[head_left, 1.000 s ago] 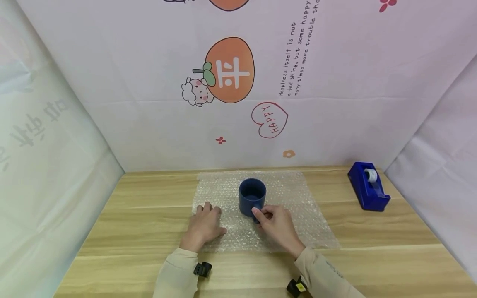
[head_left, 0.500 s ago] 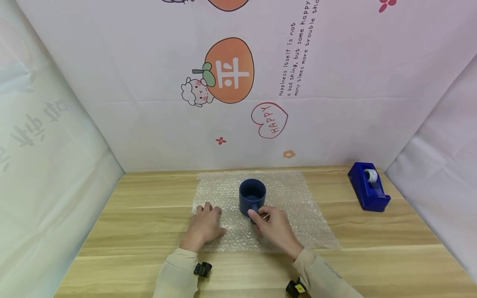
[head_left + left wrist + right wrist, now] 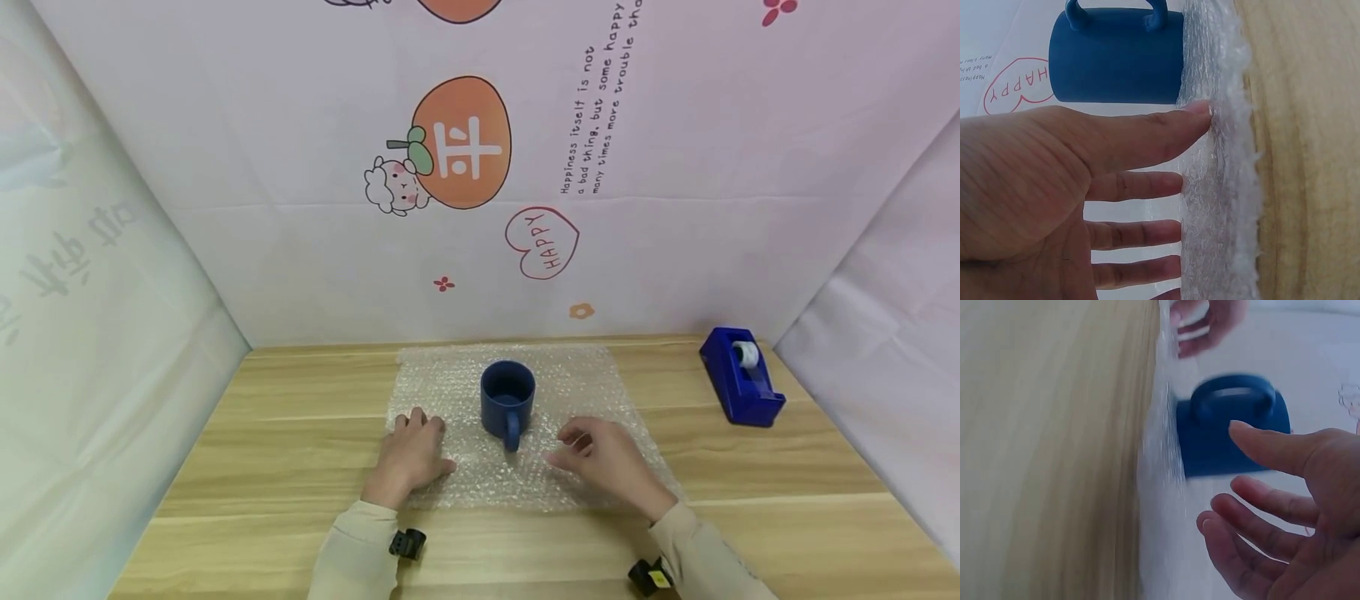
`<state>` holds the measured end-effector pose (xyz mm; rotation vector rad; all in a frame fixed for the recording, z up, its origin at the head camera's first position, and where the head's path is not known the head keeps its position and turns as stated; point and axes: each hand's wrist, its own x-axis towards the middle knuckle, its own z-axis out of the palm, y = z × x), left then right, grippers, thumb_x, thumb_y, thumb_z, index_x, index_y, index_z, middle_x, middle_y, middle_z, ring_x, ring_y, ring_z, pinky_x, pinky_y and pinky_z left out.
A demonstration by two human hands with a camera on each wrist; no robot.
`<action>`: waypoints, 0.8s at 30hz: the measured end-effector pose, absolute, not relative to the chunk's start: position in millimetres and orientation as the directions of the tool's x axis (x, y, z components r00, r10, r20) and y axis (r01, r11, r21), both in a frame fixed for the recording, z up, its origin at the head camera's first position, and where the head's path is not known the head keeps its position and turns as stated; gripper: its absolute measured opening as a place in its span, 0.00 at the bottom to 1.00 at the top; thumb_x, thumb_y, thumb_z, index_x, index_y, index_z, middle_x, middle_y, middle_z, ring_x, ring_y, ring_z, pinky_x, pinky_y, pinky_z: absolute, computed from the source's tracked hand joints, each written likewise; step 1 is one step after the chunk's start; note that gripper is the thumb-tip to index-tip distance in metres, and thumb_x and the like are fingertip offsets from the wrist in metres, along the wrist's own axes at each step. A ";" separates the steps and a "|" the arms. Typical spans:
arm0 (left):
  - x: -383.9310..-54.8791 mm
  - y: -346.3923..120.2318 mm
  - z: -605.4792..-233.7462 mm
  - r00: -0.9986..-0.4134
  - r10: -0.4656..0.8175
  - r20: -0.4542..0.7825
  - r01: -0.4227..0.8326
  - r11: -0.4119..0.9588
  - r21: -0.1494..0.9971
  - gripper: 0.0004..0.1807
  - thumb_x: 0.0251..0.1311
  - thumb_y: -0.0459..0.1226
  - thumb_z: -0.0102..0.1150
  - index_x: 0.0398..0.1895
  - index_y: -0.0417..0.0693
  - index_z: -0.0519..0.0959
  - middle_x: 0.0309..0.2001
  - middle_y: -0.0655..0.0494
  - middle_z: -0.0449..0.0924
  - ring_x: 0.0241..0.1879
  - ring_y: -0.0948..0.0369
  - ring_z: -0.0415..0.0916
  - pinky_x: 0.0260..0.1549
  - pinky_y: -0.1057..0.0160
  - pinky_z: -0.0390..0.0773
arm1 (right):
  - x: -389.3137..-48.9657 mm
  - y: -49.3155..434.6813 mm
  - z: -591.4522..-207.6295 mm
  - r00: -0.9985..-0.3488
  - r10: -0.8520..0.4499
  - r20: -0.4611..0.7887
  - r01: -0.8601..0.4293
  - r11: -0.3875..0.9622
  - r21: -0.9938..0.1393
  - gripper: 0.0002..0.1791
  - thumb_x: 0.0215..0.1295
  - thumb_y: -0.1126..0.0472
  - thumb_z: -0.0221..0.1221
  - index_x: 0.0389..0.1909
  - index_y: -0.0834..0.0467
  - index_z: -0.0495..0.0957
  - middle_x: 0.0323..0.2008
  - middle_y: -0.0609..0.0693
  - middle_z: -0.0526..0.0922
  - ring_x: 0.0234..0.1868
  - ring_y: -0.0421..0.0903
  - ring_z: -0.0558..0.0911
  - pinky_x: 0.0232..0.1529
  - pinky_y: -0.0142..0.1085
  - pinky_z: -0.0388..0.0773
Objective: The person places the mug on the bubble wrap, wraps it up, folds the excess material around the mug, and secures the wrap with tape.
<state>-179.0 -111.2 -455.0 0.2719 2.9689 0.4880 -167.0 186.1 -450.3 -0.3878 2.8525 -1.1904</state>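
Observation:
A dark blue mug stands upright on a sheet of bubble wrap, its handle pointing toward the person. My left hand rests on the left part of the sheet. In the left wrist view its straight fingers touch the wrap with their tips, and the thumb lies beside the mug. To the right of the mug, my right hand hovers over the wrap, apart from the handle. The right wrist view shows its loosely bent fingers and thumb spread with nothing between them.
A blue tape dispenser with a white roll stands at the back right of the wooden table. A printed white cloth hangs behind the table, with more cloth on both sides.
My right hand has let go of the mug's handle and moved away to the right. The handle has turned to point straight toward the person. The left hand has stayed put.

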 end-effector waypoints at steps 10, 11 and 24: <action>-178.6 -111.6 -452.9 -0.977 0.194 -0.090 0.153 0.928 0.339 0.30 0.50 0.48 0.79 0.54 0.43 0.80 0.52 0.41 0.72 0.53 0.41 0.69 0.43 0.42 0.77 | -164.1 227.0 -448.6 -0.959 -0.270 0.089 -0.263 0.728 -0.633 0.19 0.54 0.56 0.76 0.43 0.60 0.85 0.43 0.52 0.86 0.44 0.52 0.83 0.47 0.50 0.82; -178.5 -111.7 -452.9 -0.977 0.195 -0.087 0.155 0.928 0.339 0.30 0.50 0.48 0.79 0.54 0.43 0.80 0.52 0.41 0.72 0.53 0.41 0.69 0.43 0.41 0.77 | -163.4 230.1 -448.3 -0.957 -0.277 0.089 -0.270 0.732 -0.625 0.20 0.53 0.55 0.77 0.44 0.60 0.85 0.43 0.52 0.86 0.45 0.53 0.83 0.47 0.52 0.82; -177.7 -112.9 -453.1 -0.978 0.192 -0.084 0.152 0.927 0.344 0.31 0.50 0.48 0.78 0.55 0.44 0.80 0.53 0.41 0.72 0.54 0.41 0.69 0.45 0.40 0.75 | -160.4 271.1 -449.4 -0.909 -0.411 0.070 -0.403 0.822 -0.403 0.33 0.32 0.45 0.84 0.43 0.53 0.86 0.45 0.51 0.81 0.48 0.56 0.78 0.51 0.59 0.75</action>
